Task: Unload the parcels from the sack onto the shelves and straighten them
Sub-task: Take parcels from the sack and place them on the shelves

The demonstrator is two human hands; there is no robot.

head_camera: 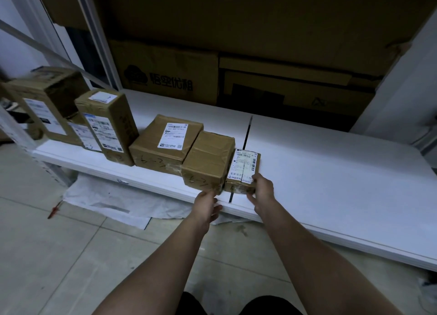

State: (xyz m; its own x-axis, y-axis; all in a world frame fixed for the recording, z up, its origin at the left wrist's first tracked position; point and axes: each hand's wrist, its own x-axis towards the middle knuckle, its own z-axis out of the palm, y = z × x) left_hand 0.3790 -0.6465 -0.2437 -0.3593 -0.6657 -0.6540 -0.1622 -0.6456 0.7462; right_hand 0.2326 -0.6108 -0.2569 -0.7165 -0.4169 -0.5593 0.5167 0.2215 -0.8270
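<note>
A row of brown cardboard parcels stands along the front of a low white shelf (pixel 331 173). At the row's right end is a small flat parcel (pixel 243 170) with a white label on top. My right hand (pixel 261 188) grips its front right corner. Left of it lies a taped parcel (pixel 208 161) marked "6-3", touching the small one. My left hand (pixel 209 204) is at that parcel's front lower edge, fingers spread. Further left sit a labelled parcel (pixel 165 144) and a tall upright parcel (pixel 108 125). A white sack (pixel 106 201) lies flat on the floor under the shelf.
Large flattened cardboard boxes (pixel 170 71) lean against the back of the shelf. More parcels (pixel 47 106) stand at the far left beside a white shelf post (pixel 14 130). The right half of the shelf is bare. The floor is tiled; a red pen (pixel 54 209) lies on it.
</note>
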